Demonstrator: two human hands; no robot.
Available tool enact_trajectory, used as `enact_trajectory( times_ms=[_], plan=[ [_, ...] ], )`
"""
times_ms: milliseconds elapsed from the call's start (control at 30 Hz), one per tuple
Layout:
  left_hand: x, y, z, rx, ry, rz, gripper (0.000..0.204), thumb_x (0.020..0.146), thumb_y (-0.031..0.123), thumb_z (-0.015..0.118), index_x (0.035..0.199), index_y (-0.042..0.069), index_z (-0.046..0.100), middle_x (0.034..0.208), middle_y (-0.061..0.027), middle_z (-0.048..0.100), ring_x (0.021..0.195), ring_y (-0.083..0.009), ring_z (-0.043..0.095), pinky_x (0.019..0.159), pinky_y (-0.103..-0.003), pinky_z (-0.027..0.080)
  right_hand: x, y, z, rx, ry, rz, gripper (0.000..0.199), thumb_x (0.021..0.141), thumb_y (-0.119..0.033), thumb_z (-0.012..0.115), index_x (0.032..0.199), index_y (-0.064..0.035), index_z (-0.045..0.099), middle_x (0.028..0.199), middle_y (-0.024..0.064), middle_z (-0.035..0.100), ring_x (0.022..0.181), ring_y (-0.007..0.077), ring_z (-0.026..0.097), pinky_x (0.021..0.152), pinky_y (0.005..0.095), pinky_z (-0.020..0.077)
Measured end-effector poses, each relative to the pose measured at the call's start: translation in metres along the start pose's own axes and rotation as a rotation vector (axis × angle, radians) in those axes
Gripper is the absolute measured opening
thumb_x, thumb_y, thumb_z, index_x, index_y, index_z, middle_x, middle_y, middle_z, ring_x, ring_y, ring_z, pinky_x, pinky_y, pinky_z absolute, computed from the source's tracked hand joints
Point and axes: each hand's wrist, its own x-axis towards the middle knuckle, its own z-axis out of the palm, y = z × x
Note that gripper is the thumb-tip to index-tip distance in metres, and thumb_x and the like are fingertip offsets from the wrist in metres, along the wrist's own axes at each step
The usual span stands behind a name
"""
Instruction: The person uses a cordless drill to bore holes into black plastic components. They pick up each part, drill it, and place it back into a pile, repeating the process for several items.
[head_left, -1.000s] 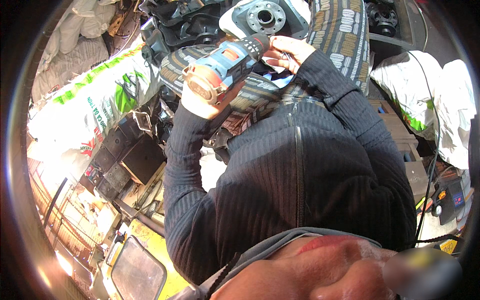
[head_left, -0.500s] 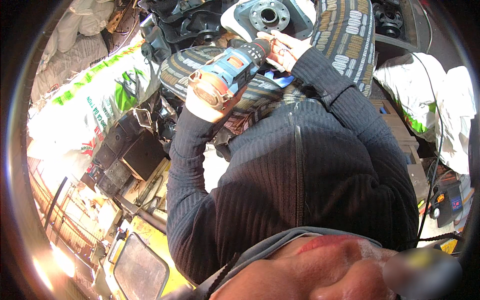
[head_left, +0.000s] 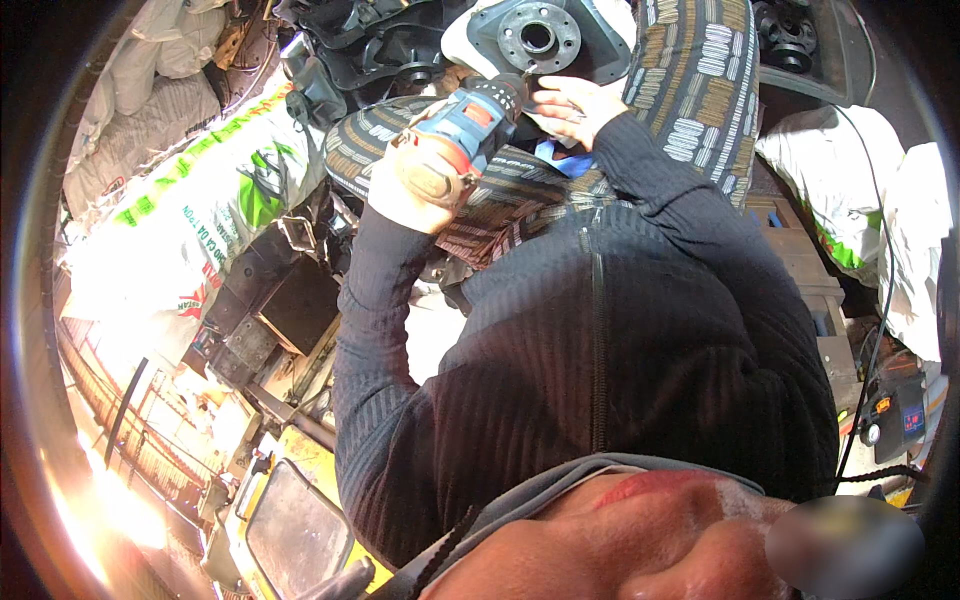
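My left hand (head_left: 405,190) is wrapped round the handle of a blue cordless drill (head_left: 465,130) with a black chuck. The front of the drill points up and away from me, toward the lower edge of a grey metal part with a round flange (head_left: 538,38). That flange has a large centre hole and a ring of smaller holes. Just right of the chuck, my right hand (head_left: 578,108) is open with its fingers stretched out, apart from the drill. Whether a bit is touching the part is too small to tell.
Black moulded parts (head_left: 385,50) are piled at the far left. White and green sacks (head_left: 190,210) lie on the left, with more white bags (head_left: 830,180) on the right. A black cable (head_left: 875,330) hangs at the right. My patterned trouser legs (head_left: 695,90) flank the flanged part.
My right hand has come off the drill's chuck, and its fingers have spread. The drill has shifted slightly left and tipped toward the flanged part.
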Motion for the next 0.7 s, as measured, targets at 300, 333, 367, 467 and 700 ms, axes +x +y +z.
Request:
enact_trajectory(
  times_ms=[300,333,367,467,700],
  plan=[
    [0.027,-0.010,-0.012,0.242,0.110,0.460,0.026,0.070,0.031,0.067,0.087,0.010,0.066,0.085,-0.0111,0.065,0.083,-0.0276,0.061,0.076,-0.036,0.049,0.028,0.007,-0.028,-0.424,0.376,-0.575,0.028,0.087,-0.025,0.055,0.103,-0.0017,0.060,0.082,0.0050,0.058,0.068,0.0093,0.051,0.062,0.0235,0.0405],
    [0.029,-0.013,-0.014,0.317,0.050,0.439,0.028,0.069,0.031,0.067,0.089,0.010,0.066,0.087,-0.0115,0.065,0.083,-0.0277,0.061,0.076,-0.036,0.049,0.031,0.007,-0.025,-0.364,0.376,-0.542,0.030,0.086,-0.026,0.057,0.101,-0.0003,0.060,0.088,0.0071,0.061,0.076,0.0105,0.054,0.068,0.0243,0.0428],
    [0.030,-0.014,-0.013,0.383,0.037,0.391,0.030,0.068,0.031,0.068,0.090,0.010,0.066,0.088,-0.0120,0.065,0.084,-0.0277,0.061,0.076,-0.037,0.049,0.033,0.005,-0.022,-0.404,0.387,-0.524,0.032,0.085,-0.027,0.059,0.100,0.0010,0.061,0.094,0.0092,0.064,0.083,0.0118,0.058,0.074,0.0250,0.0450],
    [0.033,-0.015,-0.011,0.410,0.001,0.287,0.031,0.067,0.029,0.068,0.089,0.009,0.065,0.087,-0.0131,0.064,0.082,-0.0283,0.061,0.075,-0.037,0.048,0.030,-0.002,-0.012,-0.398,0.365,-0.470,0.030,0.085,-0.027,0.060,0.099,-0.0001,0.061,0.079,0.0030,0.056,0.068,0.0076,0.048,0.061,0.0231,0.0378],
    [0.050,0.000,-0.020,0.182,-0.073,0.306,0.025,0.064,0.023,0.069,0.081,0.006,0.063,0.078,-0.0134,0.063,0.072,-0.0301,0.062,0.073,-0.038,0.048,0.018,-0.010,0.004,-0.273,0.331,-0.440,0.031,0.085,-0.030,0.060,0.099,-0.0027,0.061,0.052,-0.0069,0.041,0.038,0.0024,0.031,0.036,0.0205,0.0251]
  ],
)
